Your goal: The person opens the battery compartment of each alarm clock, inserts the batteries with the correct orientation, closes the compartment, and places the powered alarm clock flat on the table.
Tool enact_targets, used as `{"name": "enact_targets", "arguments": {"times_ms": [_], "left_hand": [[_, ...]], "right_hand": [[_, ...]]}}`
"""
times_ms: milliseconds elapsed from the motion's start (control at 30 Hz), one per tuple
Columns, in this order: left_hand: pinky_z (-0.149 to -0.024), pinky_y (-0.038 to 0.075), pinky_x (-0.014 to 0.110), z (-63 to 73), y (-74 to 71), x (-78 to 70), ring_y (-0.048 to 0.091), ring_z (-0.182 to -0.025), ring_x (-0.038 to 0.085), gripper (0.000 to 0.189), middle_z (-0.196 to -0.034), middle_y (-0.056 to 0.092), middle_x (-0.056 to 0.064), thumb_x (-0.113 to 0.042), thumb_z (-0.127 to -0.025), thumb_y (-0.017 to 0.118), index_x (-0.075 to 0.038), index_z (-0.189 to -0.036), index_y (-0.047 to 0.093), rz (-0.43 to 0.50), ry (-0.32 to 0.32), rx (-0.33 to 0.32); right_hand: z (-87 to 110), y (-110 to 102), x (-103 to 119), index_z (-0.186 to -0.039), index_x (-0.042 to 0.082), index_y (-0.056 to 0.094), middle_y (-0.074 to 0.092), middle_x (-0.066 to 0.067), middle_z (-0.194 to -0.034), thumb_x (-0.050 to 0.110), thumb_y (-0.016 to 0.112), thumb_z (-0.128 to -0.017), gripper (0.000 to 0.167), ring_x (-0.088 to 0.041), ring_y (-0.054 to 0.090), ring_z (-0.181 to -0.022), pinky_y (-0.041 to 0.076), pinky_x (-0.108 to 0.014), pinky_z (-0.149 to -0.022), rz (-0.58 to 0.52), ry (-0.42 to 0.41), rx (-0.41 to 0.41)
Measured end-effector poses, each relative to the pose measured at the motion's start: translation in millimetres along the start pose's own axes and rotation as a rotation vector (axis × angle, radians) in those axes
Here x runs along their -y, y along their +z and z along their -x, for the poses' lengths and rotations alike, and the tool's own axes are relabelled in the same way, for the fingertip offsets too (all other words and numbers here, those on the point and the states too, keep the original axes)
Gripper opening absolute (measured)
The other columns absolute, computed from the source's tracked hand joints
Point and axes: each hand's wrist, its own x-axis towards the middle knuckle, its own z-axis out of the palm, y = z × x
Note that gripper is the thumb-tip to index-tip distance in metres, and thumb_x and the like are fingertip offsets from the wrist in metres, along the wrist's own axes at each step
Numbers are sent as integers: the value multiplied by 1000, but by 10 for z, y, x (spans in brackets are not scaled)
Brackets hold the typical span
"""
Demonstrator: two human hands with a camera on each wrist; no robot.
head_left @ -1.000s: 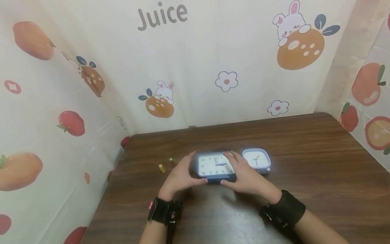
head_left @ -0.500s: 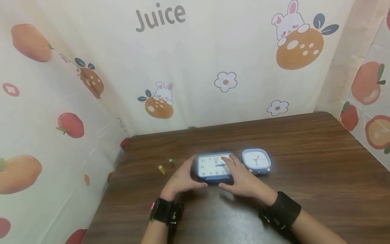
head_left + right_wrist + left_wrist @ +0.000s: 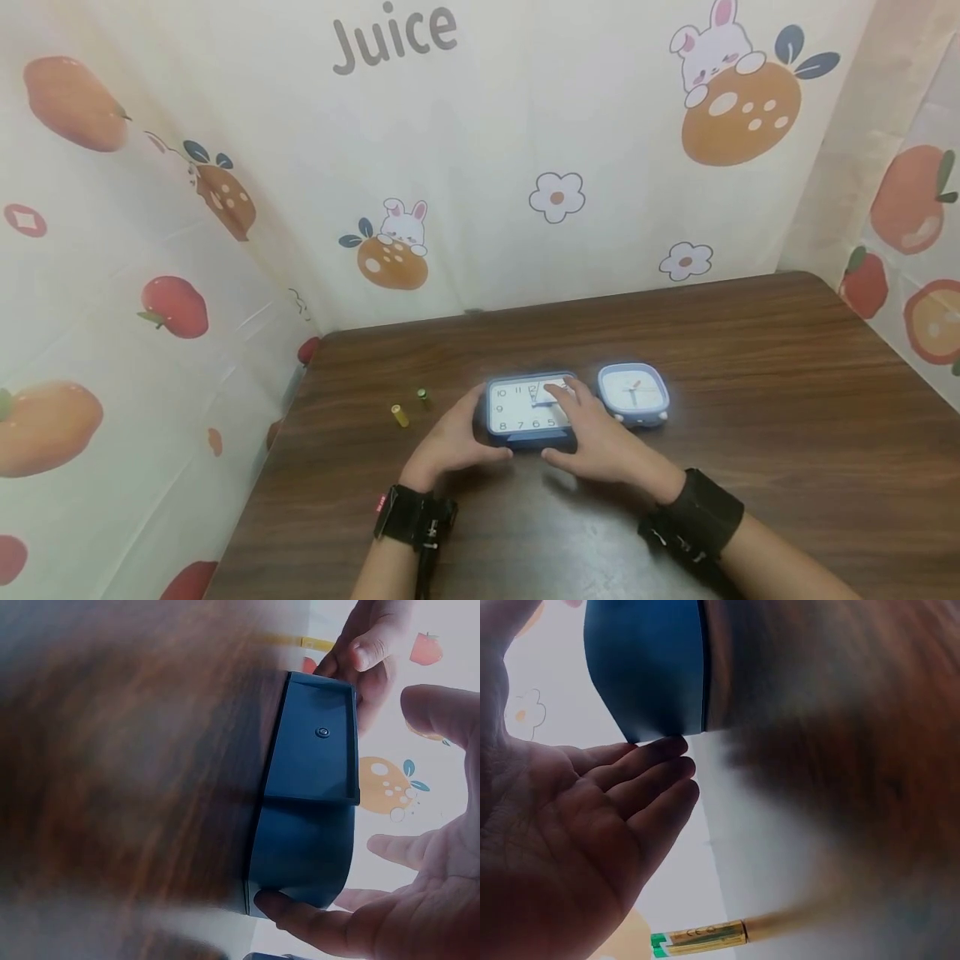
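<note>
A blue rectangular alarm clock (image 3: 517, 408) with a white dial lies face up on the table. My left hand (image 3: 453, 437) is at its left end; in the left wrist view the nearly straight fingertips meet the blue casing (image 3: 645, 667). My right hand (image 3: 600, 437) spreads over the right end, its index finger above the dial and hiding some numerals. In the right wrist view one right finger (image 3: 300, 919) touches the end of the casing, while the thumb (image 3: 431, 709) stands apart. The casing's front side shows a recess with a small screw (image 3: 322, 733).
A smaller light-blue clock (image 3: 633, 392) lies just right of the right hand. Left of the left hand stand two small batteries, a yellow one (image 3: 400, 415) and a green-topped one (image 3: 423, 397). Fruit-printed curtains (image 3: 487, 167) border the brown wooden table (image 3: 712, 350).
My right hand has shifted slightly left, its index finger reaching further over the dial. My left fingertips have come down a little along the clock's left end. The clock has barely moved.
</note>
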Motion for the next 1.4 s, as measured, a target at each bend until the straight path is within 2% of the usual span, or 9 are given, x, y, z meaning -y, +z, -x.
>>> {"name": "enact_targets", "arguments": {"times_ms": [200, 433, 633, 800, 1000, 1267, 1400], "left_hand": [[-113, 31, 49, -5, 2, -14, 33, -142, 23, 107, -155, 35, 2, -43, -67, 84, -23, -152, 23, 13, -16, -12], [-112, 32, 50, -19, -6, -17, 37, -140, 26, 96, -150, 41, 7, -34, -70, 84, -19, -149, 30, 30, -51, -35], [-112, 32, 51, -25, -17, -14, 38, -138, 29, 109, -149, 40, 10, -31, -61, 89, -14, -149, 27, 40, -56, -34], [-113, 31, 50, -10, -29, -11, 35, -140, 27, 118, -153, 35, 7, -33, -56, 91, -17, -152, 23, -9, -32, -6], [-110, 34, 51, 22, -71, -13, 38, -137, 24, 114, -148, 39, 2, -38, -55, 91, -20, -149, 29, -38, -27, 31], [-112, 30, 53, 31, -91, 2, 32, -141, 24, 121, -154, 32, 1, -39, -56, 91, -22, -153, 21, -5, -17, 93], [-112, 31, 52, 22, -81, 7, 32, -142, 23, 123, -155, 30, 0, -42, -55, 91, -24, -153, 19, 14, -7, 97]], "right_hand": [[-7, -13, 7, -151, 17, 26, 19, -27, -155, 33, 78, -76, 93, -49, 35, -135, 41, -65, -96, -11, -23, -7], [-24, -6, 8, -150, 17, 27, 20, -28, -154, 18, 82, -71, 97, -49, 38, -133, 44, -61, -95, -6, 5, -6], [-26, -5, -4, -149, 18, 30, 22, -26, -153, 21, 84, -70, 95, -47, 37, -133, 44, -60, -97, 6, -2, -15], [-21, -7, -1, -150, 19, 29, 21, -27, -153, 26, 83, -71, 96, -48, 33, -135, 41, -62, -99, 4, 5, -5], [-23, -5, 25, -152, 14, 24, 24, -29, -151, 29, 83, -70, 102, -48, 33, -135, 39, -61, -101, -4, 34, 8], [-50, 23, 8, -151, 2, 19, 30, -28, -148, 28, 85, -66, 111, -45, 37, -133, 38, -57, -105, -25, 61, 7], [-57, 37, -23, -151, 0, 18, 31, -30, -146, 28, 86, -64, 114, -45, 38, -132, 37, -56, -105, -33, 72, 11]]}}
